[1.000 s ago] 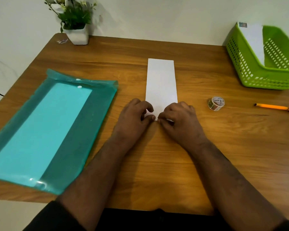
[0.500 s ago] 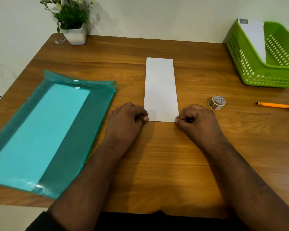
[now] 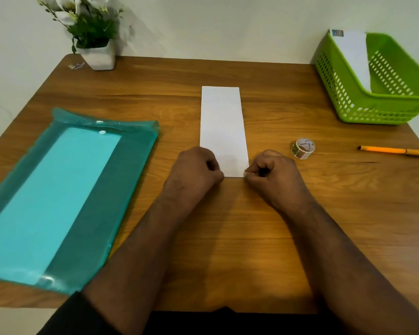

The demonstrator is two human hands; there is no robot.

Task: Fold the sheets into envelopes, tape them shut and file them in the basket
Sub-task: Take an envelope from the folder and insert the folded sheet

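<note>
A white sheet (image 3: 223,126), folded into a long narrow strip, lies flat in the middle of the wooden table (image 3: 228,238) and points away from me. My left hand (image 3: 194,170) has curled fingers and pinches the strip's near left corner, hiding it. At the near right corner my right hand (image 3: 273,175) pinches with thumb and curled fingers. The green basket (image 3: 348,100) stands at the far right with a white envelope (image 3: 353,52) leaning inside. A small tape roll (image 3: 305,148) lies just right of my right hand.
A teal plastic folder (image 3: 58,197) with lighter sheets inside covers the table's left side. An orange pen (image 3: 394,151) lies near the right edge. A white pot with flowers (image 3: 98,56) stands at the far left corner against the wall.
My hands slid apart along the strip's near edge, from its middle out to the two corners, and they stay there now.
</note>
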